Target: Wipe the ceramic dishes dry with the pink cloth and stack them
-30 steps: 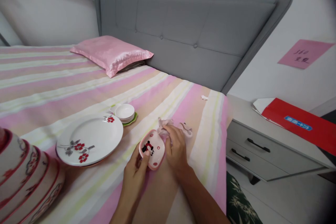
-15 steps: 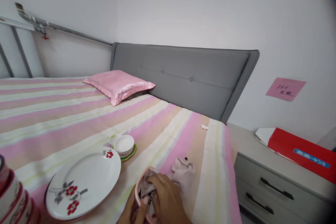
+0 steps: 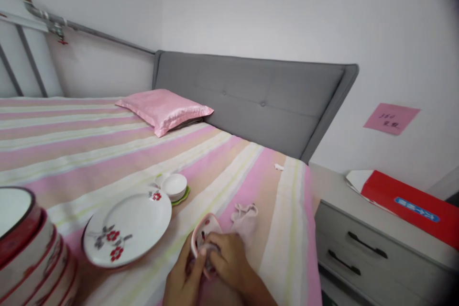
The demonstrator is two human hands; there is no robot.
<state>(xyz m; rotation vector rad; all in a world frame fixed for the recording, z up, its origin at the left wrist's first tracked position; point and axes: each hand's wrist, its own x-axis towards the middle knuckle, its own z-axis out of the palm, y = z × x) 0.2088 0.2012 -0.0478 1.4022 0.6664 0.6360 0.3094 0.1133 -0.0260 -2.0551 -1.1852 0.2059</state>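
Observation:
My left hand (image 3: 184, 278) grips a small pink dish (image 3: 203, 232) with red dots, held tilted above the striped bedspread (image 3: 107, 153). My right hand (image 3: 229, 263) is closed on a pale pink cloth (image 3: 244, 216) and presses part of it into the dish. The rest of the cloth trails on the bedspread just right of the dish. Both hands sit at the bottom edge of the view, near the bed's right side.
A white plate with red flowers (image 3: 127, 226) lies left of the hands. Behind it are small white dishes stacked on a green saucer (image 3: 175, 186). A stack of red-rimmed bowls (image 3: 28, 248) fills the lower left. A pink pillow (image 3: 163, 110), grey headboard (image 3: 258, 100), and nightstand (image 3: 358, 244) with red box (image 3: 409, 203).
The view has tilted up from the bedspread toward the wall. My right hand has brought the cloth from beside the dish into it, and the dish now stands more on edge.

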